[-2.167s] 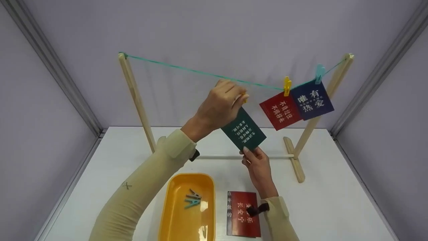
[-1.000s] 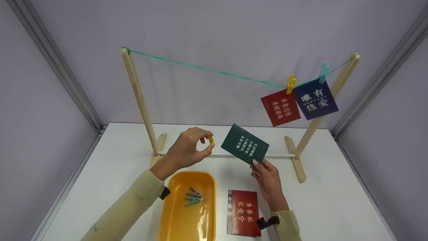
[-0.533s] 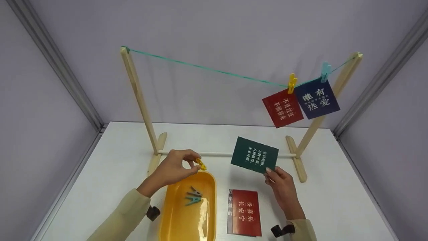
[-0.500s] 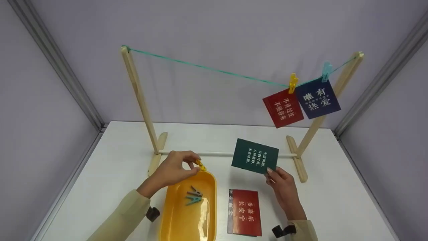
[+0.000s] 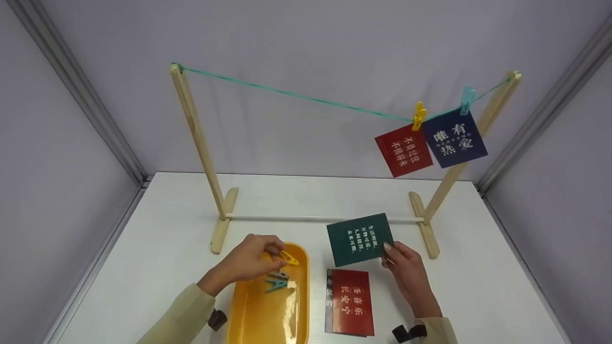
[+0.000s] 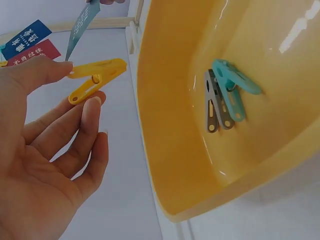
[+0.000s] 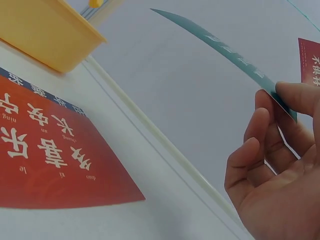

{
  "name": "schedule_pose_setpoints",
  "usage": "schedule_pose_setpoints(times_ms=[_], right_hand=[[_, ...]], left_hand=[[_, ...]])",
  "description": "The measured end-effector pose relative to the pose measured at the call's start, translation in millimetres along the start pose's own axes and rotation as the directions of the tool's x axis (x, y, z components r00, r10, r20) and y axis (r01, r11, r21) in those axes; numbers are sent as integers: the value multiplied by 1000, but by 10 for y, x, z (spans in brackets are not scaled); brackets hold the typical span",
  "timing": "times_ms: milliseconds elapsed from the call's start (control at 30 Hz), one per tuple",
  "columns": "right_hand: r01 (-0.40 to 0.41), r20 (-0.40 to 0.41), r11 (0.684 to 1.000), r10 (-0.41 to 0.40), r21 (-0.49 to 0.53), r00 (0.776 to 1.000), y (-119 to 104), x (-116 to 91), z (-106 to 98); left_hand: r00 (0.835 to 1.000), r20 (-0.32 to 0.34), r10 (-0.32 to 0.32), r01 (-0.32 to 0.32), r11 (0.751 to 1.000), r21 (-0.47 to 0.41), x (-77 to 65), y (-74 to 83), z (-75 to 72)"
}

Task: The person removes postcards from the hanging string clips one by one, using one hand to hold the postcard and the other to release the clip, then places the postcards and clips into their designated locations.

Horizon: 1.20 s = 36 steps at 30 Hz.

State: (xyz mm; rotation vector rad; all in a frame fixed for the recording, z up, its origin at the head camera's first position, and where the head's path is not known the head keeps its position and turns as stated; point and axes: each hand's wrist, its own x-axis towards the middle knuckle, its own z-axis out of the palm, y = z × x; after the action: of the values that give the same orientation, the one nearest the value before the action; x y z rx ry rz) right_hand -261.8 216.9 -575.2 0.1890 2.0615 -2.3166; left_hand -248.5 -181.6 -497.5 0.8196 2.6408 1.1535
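From the grip of the left hand (image 5: pixel 251 258), open air rises to the green cord (image 5: pixel 277 90). The white crossbar (image 5: pixel 287 218) lies beyond, the yellow tray (image 5: pixel 306 296) beneath; rightward, the green card (image 5: pixel 358 241) bars the way.

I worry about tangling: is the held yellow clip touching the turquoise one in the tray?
Apart. In the left wrist view, a gap separates the yellow clip from the turquoise clip, with tray wall showing.
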Motion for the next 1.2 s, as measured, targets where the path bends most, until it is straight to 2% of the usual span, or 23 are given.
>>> schedule_pose_setpoints(times_ms=[167, 367, 500, 567, 667, 767, 933, 1200], right_hand=[[-24, 31, 999, 25, -34, 999, 28, -6, -53], [-33, 54, 999, 34, -22, 998, 19, 4, -85], [-44, 57, 998, 46, -33, 997, -4, 18, -109], [-54, 91, 997, 59, -57, 994, -11, 21, -119], [-72, 177, 990, 93, -124, 980, -13, 11, -135], [-94, 258, 977, 143, -194, 955, 5, 7, -151], [-107, 339, 960, 193, -258, 921, 56, 22, -133], [-20, 384, 937, 162, -348, 909, 63, 29, -40]], left_hand=[[997, 71, -9, 11, 999, -31, -50, -62, 80], [996, 85, -31, 33, 999, -24, -68, -85, 137], [996, 89, -17, 17, 1000, 9, -46, -79, 192], [996, 89, -17, 15, 1000, 24, -45, -77, 225], [995, 95, -35, 31, 999, 45, -65, -84, 274], [994, 94, -47, 40, 996, 83, -84, -90, 302], [993, 109, -50, 31, 985, 169, -86, -88, 303], [984, 169, -59, 18, 972, 233, -105, -83, 310]])
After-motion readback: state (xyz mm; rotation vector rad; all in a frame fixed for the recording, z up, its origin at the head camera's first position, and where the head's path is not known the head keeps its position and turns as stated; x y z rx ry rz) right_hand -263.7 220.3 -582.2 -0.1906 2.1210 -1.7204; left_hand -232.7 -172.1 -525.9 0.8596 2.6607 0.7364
